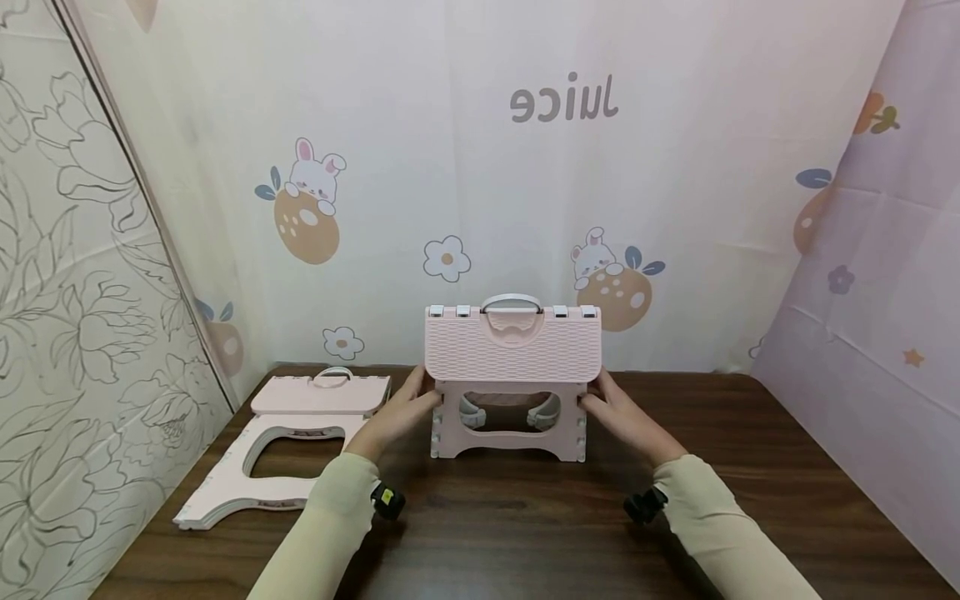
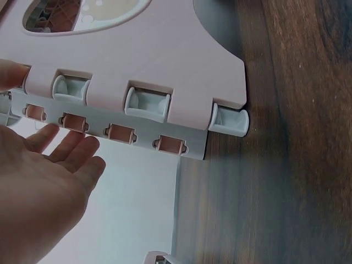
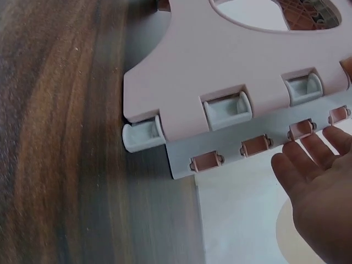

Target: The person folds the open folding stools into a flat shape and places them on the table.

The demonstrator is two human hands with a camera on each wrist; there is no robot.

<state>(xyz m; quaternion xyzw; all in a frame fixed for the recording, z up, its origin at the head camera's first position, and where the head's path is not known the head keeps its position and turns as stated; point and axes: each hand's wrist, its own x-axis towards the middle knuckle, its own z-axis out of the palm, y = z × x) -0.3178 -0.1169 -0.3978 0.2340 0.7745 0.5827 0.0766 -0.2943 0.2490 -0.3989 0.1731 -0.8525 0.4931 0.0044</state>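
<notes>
A pink folding step stool (image 1: 465,354) stands on the table, its textured top panel facing me and its legs below. A white carry handle (image 1: 511,297) arches over its upper edge. My left hand (image 1: 402,412) holds the stool's left side, thumb toward the front and fingertips at the rear hinged edge. On the opposite side, my right hand (image 1: 619,414) grips in a mirrored way. White hinge pieces (image 2: 147,103) line the side edge in the left wrist view; similar hinges (image 3: 228,110) show in the right wrist view. Part of each thumb is cut off in its wrist view.
A second pink stool (image 1: 322,398), folded flat, lies on the left of the dark wooden table (image 1: 517,533). Behind the table hangs a printed curtain (image 1: 390,125) with rabbits and flowers. Curtains also border the left and right sides.
</notes>
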